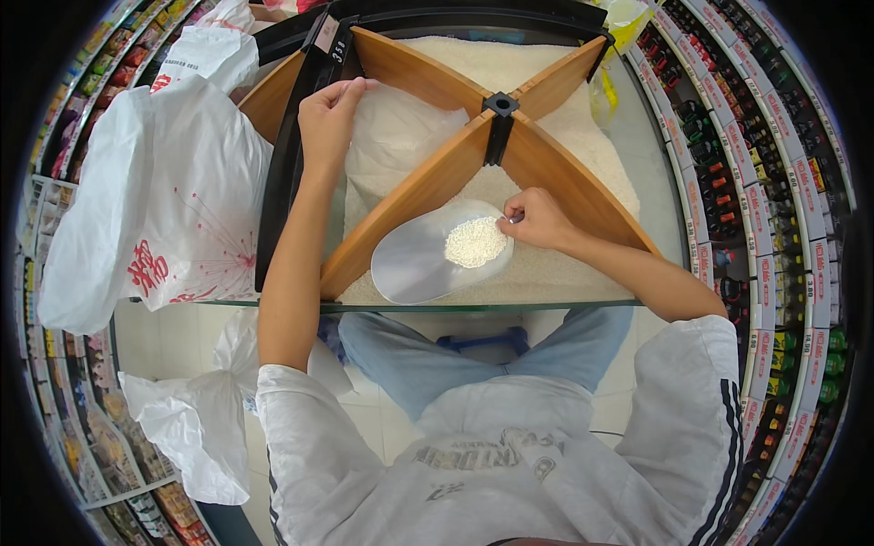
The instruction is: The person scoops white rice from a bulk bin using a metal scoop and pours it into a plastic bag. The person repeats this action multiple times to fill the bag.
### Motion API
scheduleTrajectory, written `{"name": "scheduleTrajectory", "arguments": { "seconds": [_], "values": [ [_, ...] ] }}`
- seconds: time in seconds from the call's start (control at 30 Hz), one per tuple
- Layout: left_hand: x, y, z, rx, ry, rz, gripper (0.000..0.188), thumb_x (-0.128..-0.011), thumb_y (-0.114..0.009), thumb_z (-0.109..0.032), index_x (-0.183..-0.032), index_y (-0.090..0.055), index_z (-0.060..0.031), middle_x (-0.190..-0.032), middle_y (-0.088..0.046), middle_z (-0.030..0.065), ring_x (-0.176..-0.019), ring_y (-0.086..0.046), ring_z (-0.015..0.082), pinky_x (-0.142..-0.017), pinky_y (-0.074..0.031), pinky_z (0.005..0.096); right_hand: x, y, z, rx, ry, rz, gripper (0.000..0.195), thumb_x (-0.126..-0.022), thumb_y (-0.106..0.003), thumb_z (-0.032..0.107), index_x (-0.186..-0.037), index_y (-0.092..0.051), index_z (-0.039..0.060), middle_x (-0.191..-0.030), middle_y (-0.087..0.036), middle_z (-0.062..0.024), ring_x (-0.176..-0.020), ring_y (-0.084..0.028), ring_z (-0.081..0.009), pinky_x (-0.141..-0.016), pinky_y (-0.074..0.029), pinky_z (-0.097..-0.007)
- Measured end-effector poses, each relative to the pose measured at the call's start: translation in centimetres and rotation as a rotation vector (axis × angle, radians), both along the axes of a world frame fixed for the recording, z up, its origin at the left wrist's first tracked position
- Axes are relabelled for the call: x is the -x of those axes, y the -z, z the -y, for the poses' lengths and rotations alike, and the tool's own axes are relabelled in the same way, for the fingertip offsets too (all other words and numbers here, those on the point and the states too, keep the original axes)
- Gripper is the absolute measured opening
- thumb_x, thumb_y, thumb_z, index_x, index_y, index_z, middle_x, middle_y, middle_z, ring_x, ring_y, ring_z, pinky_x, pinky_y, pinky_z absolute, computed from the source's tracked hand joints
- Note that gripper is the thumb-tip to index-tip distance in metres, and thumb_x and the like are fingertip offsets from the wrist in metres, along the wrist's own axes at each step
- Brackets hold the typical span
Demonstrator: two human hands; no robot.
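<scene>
My left hand (332,119) pinches the edge of a thin clear plastic bag (403,123), which hangs over the pale grain in the left compartment. In my right hand (536,218) is the handle end of a translucent plastic scoop (410,263). A small heap of white rice grains (476,242) lies in the scoop near the handle. The scoop is above the rice (546,276) of the front compartment. Crossed wooden dividers (423,191) meet at a black center post (501,106) and part the bin. How full the bag is, I cannot tell.
A large white woven sack (198,198) with red print leans at the bin's left. A tied white plastic bag (198,423) is lower left. A glass edge (478,307) runs along the bin's front, and shelves of bottled goods (724,198) rise at the right.
</scene>
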State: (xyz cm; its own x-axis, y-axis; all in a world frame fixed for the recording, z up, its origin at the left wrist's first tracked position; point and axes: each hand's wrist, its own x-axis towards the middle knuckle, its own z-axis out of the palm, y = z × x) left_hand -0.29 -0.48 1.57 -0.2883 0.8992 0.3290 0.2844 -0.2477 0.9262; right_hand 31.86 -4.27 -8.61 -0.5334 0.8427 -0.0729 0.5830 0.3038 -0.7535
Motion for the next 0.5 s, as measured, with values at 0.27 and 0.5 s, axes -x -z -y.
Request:
{"name": "scheduleTrajectory", "arguments": {
  "seconds": [0.27, 0.5],
  "values": [
    [-0.1, -1.1, 1.0, -0.042, 0.039, -0.021, 0.024, -0.094, -0.071, -0.023, -0.097, -0.08, -0.0016, -0.067, -0.063, -0.0048, -0.061, -0.047, 0.0026, -0.057, -0.037, 0.022, -0.2, -6.4, 0.3, -0.238, 0.054, 0.236, 0.02, -0.071, -0.073, 0.027, -0.067, -0.071, 0.007, -0.064, -0.067, -0.0084, -0.063, -0.065, -0.0277, -0.059, -0.049, -0.0379],
    [0.9, 0.2, -0.3, -0.122, 0.058, -0.151, 0.022, -0.091, -0.072, -0.025, -0.096, -0.082, -0.0053, -0.067, -0.067, -0.0002, -0.062, -0.053, 0.0046, -0.06, -0.042, 0.0234, -3.5, -14.4, -2.5, -0.309, 0.193, 0.187, 0.022, -0.073, -0.074, 0.026, -0.065, -0.069, 0.0071, -0.063, -0.067, -0.0058, -0.06, -0.064, -0.0174, -0.06, -0.049, -0.0333]
  ]
}}
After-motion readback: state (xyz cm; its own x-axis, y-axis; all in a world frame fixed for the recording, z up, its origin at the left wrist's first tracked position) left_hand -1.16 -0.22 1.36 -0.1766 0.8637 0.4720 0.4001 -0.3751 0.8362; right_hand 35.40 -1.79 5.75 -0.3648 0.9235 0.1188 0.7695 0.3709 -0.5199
